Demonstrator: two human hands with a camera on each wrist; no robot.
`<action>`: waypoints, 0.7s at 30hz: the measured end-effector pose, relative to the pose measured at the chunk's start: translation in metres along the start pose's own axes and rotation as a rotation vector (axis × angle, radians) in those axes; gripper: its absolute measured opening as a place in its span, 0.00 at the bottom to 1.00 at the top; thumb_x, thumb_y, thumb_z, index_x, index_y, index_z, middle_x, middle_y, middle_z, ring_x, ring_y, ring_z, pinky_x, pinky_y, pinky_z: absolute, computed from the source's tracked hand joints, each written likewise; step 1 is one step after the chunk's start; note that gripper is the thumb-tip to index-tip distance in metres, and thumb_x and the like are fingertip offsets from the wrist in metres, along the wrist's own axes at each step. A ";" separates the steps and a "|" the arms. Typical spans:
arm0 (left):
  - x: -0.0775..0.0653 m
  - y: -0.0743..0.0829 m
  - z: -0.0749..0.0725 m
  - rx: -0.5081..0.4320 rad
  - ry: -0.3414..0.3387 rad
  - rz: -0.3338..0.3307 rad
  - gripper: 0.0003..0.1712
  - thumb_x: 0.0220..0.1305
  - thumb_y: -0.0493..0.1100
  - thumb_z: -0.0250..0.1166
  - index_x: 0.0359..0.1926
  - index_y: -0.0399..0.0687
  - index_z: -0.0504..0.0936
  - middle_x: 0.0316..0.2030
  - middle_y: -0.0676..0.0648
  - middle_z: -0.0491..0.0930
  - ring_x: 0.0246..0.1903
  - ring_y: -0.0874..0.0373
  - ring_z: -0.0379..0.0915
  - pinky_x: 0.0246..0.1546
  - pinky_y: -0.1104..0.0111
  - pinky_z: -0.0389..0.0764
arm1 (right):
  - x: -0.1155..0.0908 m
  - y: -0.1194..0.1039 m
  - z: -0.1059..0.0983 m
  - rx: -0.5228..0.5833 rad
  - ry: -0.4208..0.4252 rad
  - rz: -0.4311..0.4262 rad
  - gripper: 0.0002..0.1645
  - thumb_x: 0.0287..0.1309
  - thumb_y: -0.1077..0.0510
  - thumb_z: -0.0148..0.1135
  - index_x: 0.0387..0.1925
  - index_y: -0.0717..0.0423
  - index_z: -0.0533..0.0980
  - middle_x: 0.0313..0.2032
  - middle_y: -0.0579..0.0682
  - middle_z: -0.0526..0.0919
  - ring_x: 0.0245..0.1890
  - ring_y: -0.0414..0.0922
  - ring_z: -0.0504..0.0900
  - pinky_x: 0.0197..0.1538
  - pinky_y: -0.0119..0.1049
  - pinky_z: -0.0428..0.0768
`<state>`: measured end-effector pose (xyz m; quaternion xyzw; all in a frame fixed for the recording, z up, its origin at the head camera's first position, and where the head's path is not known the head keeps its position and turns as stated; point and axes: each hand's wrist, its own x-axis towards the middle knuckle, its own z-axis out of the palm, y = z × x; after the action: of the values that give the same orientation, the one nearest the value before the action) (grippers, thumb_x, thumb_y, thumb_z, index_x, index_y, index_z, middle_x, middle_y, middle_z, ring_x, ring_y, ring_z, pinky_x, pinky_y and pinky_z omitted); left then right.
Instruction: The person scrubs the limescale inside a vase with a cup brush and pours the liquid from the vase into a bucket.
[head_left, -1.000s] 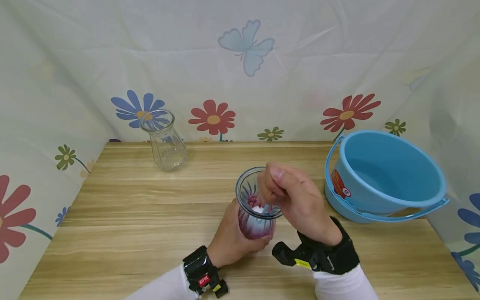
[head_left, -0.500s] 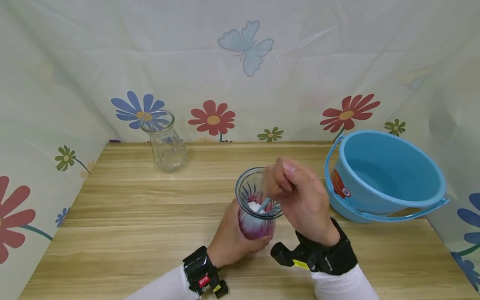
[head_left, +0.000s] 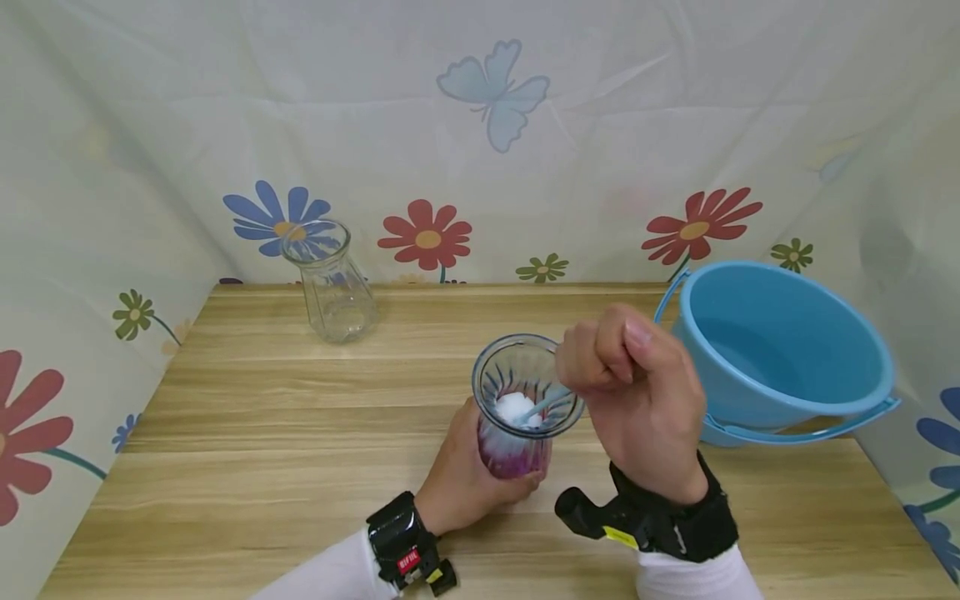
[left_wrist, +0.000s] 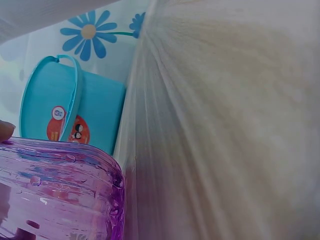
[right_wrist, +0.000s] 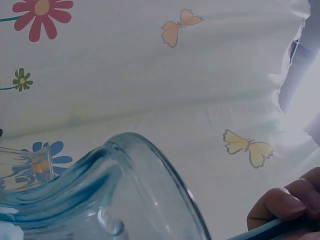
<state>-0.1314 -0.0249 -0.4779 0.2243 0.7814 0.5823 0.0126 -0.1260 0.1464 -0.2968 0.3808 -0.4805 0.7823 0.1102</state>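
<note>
My left hand (head_left: 461, 483) grips the lower body of a glass vase (head_left: 510, 454), bluish at the flared rim and purple toward its base. The vase tilts with its mouth toward me; its purple end (left_wrist: 60, 195) fills the lower left of the left wrist view. In my curled right hand (head_left: 645, 392), just right of the rim, is the thin blue handle of a bottle brush (head_left: 515, 408). Its white head sits inside the vase. The right wrist view shows the fingers (right_wrist: 282, 202) on the handle, beside the bluish rim (right_wrist: 150, 175).
A clear glass vase (head_left: 341, 300) stands at the back left of the wooden table (head_left: 247, 433). On the right is a blue bucket (head_left: 795, 350) with its handle lowered toward the front. Flower-printed sheeting (head_left: 600, 167) encloses the back and sides.
My right hand has shifted right and slightly up, drawing the brush handle with it; the white head shows more plainly in the vase mouth. The left hand and vase have hardly moved.
</note>
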 end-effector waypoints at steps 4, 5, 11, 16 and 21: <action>0.000 -0.001 0.001 0.007 0.005 -0.005 0.62 0.43 0.50 0.86 0.74 0.71 0.56 0.66 0.58 0.67 0.65 0.59 0.68 0.65 0.54 0.76 | -0.001 0.000 -0.002 0.037 0.004 -0.033 0.20 0.73 0.62 0.23 0.22 0.55 0.53 0.19 0.47 0.55 0.19 0.44 0.58 0.24 0.40 0.52; 0.000 -0.001 0.001 0.007 0.006 -0.004 0.62 0.44 0.50 0.86 0.74 0.71 0.57 0.66 0.58 0.67 0.65 0.59 0.68 0.65 0.54 0.76 | -0.001 0.000 -0.002 0.040 0.006 -0.039 0.20 0.73 0.62 0.23 0.22 0.55 0.53 0.19 0.47 0.55 0.19 0.44 0.58 0.24 0.40 0.52; 0.000 -0.001 0.000 -0.004 -0.004 -0.014 0.62 0.45 0.51 0.85 0.75 0.72 0.55 0.67 0.59 0.66 0.65 0.60 0.68 0.66 0.53 0.76 | 0.001 0.003 0.000 0.025 0.007 -0.029 0.20 0.74 0.62 0.26 0.22 0.56 0.54 0.19 0.47 0.55 0.19 0.44 0.58 0.24 0.40 0.53; -0.001 0.000 0.000 0.018 0.005 -0.018 0.61 0.44 0.51 0.85 0.74 0.72 0.56 0.65 0.59 0.68 0.64 0.60 0.69 0.65 0.55 0.76 | 0.002 0.007 0.002 0.006 0.009 0.010 0.20 0.75 0.61 0.28 0.22 0.55 0.55 0.19 0.47 0.56 0.18 0.44 0.59 0.23 0.40 0.56; -0.001 0.002 0.000 0.022 0.013 -0.027 0.60 0.43 0.51 0.85 0.72 0.71 0.58 0.64 0.59 0.69 0.62 0.60 0.70 0.63 0.57 0.77 | 0.002 0.012 0.004 -0.037 0.006 0.045 0.20 0.75 0.60 0.31 0.22 0.55 0.55 0.19 0.47 0.56 0.19 0.45 0.59 0.25 0.41 0.57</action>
<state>-0.1304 -0.0251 -0.4764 0.2100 0.7908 0.5747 0.0132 -0.1312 0.1365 -0.3024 0.3654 -0.5030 0.7767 0.1009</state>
